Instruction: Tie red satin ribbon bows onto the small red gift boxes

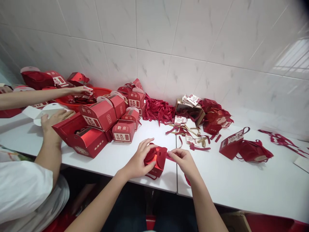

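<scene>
Bracing the red box [161, 161] near the table's [112, 158] front edge, held between the left hand's [138, 161] thumb and fingers, should help while the right hand [183, 158] pinches ribbon [171, 157] (ideally untwisted) beside it.

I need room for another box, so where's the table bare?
Bare tabletop lies right of your right hand, in front of the rightmost red box. Crowded: along the wall, with ribbon heap and tags; left, with stacked boxes.
</scene>
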Demonstrator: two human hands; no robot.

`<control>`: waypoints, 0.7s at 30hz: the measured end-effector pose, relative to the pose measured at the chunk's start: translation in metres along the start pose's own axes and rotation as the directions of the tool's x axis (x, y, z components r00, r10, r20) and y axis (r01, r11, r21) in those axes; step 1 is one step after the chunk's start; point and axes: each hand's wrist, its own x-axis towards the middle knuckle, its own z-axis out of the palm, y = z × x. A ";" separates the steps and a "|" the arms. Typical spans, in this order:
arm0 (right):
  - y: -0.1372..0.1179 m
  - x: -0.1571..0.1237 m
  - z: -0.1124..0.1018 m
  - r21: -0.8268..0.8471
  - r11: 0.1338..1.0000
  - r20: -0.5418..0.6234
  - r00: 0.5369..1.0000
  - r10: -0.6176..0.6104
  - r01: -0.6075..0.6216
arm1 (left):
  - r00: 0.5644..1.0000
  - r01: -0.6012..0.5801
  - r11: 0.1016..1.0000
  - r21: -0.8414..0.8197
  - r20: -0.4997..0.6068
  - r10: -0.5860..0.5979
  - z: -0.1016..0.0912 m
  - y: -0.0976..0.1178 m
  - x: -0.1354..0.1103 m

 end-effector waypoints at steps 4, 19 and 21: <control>0.002 -0.001 0.002 0.025 1.000 0.051 0.999 0.005 -0.007 | 1.000 -0.008 0.996 0.091 0.022 0.006 0.001 0.004 0.010; 0.015 0.012 0.018 0.030 0.999 0.034 0.999 0.037 -0.038 | 0.999 0.048 0.999 0.019 0.000 -0.048 0.008 0.002 0.013; 0.015 0.012 0.019 -0.006 1.000 0.023 0.999 0.022 -0.022 | 0.998 0.056 0.998 -0.001 -0.022 -0.056 0.009 0.001 0.014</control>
